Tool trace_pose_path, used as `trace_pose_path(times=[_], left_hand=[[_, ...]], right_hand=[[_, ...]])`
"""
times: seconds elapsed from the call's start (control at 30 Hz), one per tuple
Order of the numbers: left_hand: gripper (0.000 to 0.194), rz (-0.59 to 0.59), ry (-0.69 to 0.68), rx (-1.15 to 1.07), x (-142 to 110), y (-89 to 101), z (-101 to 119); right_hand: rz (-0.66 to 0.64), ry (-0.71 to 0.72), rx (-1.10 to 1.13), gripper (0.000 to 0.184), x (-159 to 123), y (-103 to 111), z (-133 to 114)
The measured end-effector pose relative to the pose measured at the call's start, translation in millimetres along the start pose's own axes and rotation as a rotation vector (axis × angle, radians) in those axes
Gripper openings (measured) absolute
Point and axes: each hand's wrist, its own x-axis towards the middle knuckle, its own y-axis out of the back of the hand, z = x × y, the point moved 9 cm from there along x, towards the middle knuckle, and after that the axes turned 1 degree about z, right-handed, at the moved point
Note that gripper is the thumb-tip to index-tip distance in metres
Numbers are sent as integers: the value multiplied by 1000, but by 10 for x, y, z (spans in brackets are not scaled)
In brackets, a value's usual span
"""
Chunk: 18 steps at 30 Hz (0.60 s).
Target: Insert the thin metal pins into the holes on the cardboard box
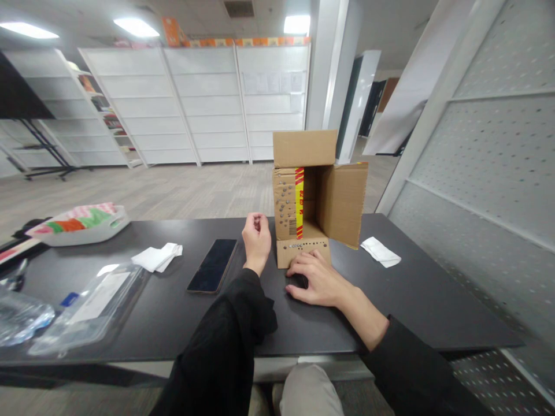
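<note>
An open cardboard box [319, 148] stands on the black table with its opening toward me. Round metal heads, like screws or nails, dot its left flap [284, 225], which also carries yellow-and-red tape. On the lower flap [284, 258] is a row of holes, some filled with similar heads. My left hand [256, 242] is raised just left of the box, its fingers curled closed; whatever they may hold is hidden. My right hand [319, 278] rests at the lower flap, fingertips touching its near part, with thumb and fingers apart.
A phone [213, 266] lies left of my left hand. Folded tissues [156, 257] and another tissue [380, 252] flank the work area. Farther left are a clear plastic case [97, 306], a plastic bottle [23, 318] and a white basket [87, 234]. A perforated panel [489, 190] borders the right side.
</note>
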Motion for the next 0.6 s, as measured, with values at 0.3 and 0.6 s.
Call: trace_pose_path(times=[0.3, 0.6], left_hand=[[9, 3, -2, -12, 2, 3, 0], [11, 3, -2, -8, 2, 1, -7]], right_hand=[[-19, 19, 0, 36, -10, -33, 2], [23, 17, -16, 18, 13, 4, -11]])
